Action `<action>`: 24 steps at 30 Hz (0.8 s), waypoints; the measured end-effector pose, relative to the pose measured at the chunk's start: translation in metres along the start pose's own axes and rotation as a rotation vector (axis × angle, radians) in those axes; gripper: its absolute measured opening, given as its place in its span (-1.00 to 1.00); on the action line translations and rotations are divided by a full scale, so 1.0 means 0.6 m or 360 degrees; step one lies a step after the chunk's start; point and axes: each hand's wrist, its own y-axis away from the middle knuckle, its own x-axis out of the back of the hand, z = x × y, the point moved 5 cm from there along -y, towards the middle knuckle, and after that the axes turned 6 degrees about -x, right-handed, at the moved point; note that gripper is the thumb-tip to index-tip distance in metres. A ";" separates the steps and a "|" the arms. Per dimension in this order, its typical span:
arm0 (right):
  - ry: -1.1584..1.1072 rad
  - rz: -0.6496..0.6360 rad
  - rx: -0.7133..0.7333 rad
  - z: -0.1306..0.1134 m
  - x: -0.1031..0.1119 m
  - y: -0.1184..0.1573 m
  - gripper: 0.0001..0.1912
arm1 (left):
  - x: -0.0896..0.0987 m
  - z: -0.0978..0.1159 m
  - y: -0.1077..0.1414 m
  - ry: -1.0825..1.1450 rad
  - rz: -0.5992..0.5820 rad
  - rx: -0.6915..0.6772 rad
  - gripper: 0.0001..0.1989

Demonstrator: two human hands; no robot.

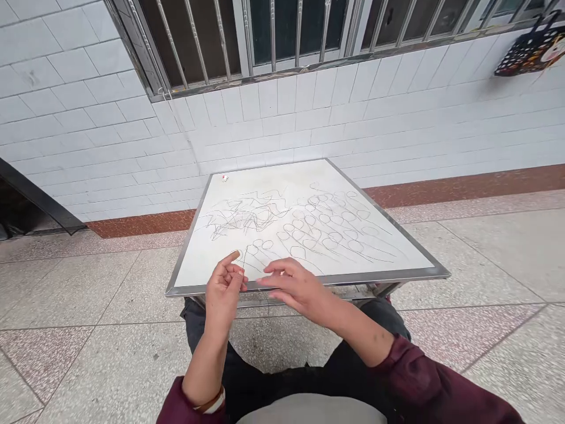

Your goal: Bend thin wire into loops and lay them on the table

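Observation:
My left hand [225, 288] is over the near edge of a white table [282, 171], its thumb and fingers pinched on a thin dark wire [245, 259] that stands upright. To its right, my right hand [293, 285] has its fingers spread, with nothing visible between them. On the table's right half lie several thin wires with round loops [331, 221] and long straight tails. A tangled pile of zigzag wires [251, 213] covers the left middle. A few more looped wires [265, 244] rest just beyond my hands.
A small red and white item [225, 178] lies at the table's far left corner. Behind stand a white tiled wall [282, 126] and a barred window [291, 35]. A dotted bag [525, 53] hangs at the upper right. My legs are under the table's near edge.

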 end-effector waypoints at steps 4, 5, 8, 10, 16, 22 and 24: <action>0.0144 0.0064 0.0228 -0.019 -0.021 0.012 -0.80 | -0.042 -0.041 0.029 0.0408 -0.0217 0.0401 -0.63; 0.0129 0.0090 0.0213 -0.019 -0.026 0.017 -0.83 | -0.050 -0.051 0.037 0.0499 -0.0267 0.0504 -0.63; 0.0022 0.0135 0.0070 -0.013 -0.034 0.029 -0.87 | -0.072 -0.076 0.059 0.0629 -0.0394 0.0682 -0.72; -0.0001 0.0152 -0.0051 -0.008 -0.036 0.034 -0.88 | -0.084 -0.089 0.069 0.0649 -0.0473 0.0753 -0.81; 0.0210 0.0204 -0.0169 0.003 -0.036 0.045 -0.81 | -0.088 -0.106 0.076 0.0623 -0.0557 0.0905 -0.81; 0.0856 0.0424 -0.0302 0.025 -0.023 0.059 -0.81 | -0.050 -0.073 0.060 0.0438 -0.0590 0.0841 -0.67; 0.0938 0.0383 -0.0333 0.031 -0.027 0.062 -0.81 | -0.055 -0.058 0.065 0.0376 -0.0691 0.0788 -0.64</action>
